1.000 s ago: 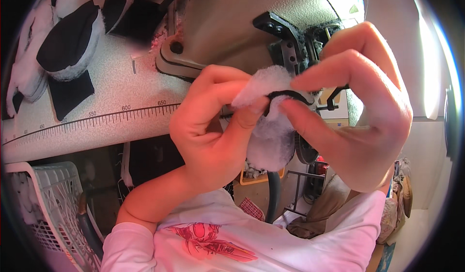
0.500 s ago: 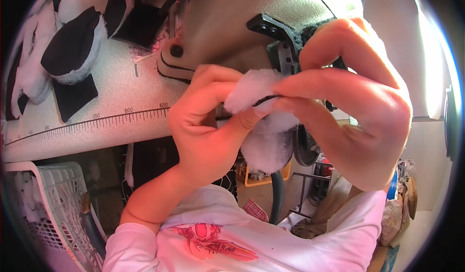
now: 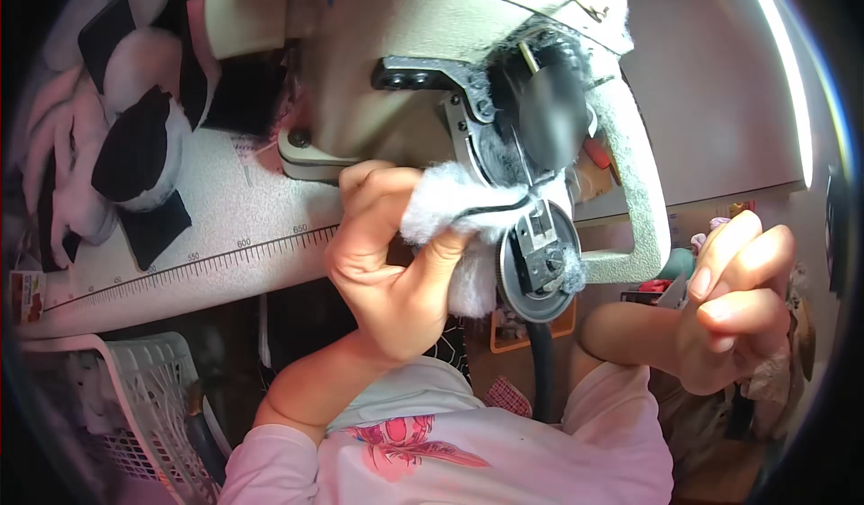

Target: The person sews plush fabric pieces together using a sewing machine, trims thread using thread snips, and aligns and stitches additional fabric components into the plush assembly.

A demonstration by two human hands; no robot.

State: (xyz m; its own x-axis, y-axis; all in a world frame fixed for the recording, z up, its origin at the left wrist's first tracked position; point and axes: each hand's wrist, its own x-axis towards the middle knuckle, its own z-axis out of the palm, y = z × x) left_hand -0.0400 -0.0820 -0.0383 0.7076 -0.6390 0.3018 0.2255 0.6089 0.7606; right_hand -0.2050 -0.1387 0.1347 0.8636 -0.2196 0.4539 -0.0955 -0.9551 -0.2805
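Note:
My left hand (image 3: 387, 280) is closed on a white fluffy padding piece (image 3: 432, 201) with a dark strip along it, fingertips and thumb gripping its left part. The piece reaches right into the needle area of a cream industrial sewing machine (image 3: 418, 14), beside a round metal wheel with a plate (image 3: 525, 284). More white padding hangs below the piece, partly behind my thumb. My right hand (image 3: 733, 298) is in the air right of the machine, fingers loosely curled with nothing visible in them; its palm is partly hidden.
Black-and-white padded pieces (image 3: 135, 158) lie piled on the left of the machine table (image 3: 216, 217), which has a printed scale along its edge. A white plastic basket (image 3: 121, 361) stands below it at left. An orange crate (image 3: 504, 343) and a dark tube (image 3: 542, 370) are below the machine.
My right hand has let go of the padding and moved right and down. The piece in my left hand now reaches into the needle area, and more of the machine shows.

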